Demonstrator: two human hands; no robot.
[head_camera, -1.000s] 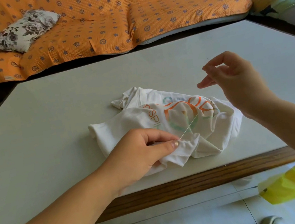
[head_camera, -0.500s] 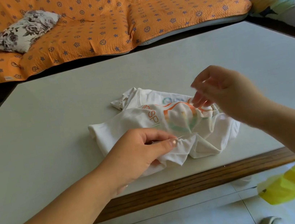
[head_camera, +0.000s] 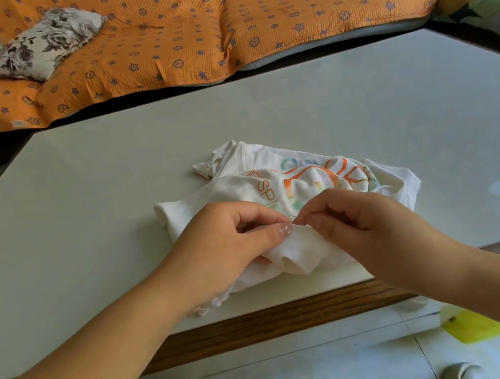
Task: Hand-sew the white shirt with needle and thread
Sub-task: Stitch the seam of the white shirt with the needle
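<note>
Head view: right hand (head_camera: 367,230) has dropped beside left hand (head_camera: 230,243), pinching needle (head_camera: 298,218); left pinches white shirt (head_camera: 302,178) fold.

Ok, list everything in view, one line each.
table: one, pale top with wooden edge, centre of view
white shirt: one, white with orange and green print, crumpled near the table's front edge
needle: one, thin and dark, over the shirt's near fold
cover: one, orange with blue motifs, behind the table
cushion: one, grey floral, on the cover's left end
yellow plastic: one, yellow, on the floor lower right
left hand: one, grips a shirt fold
right hand: one, pinches the needle
</note>
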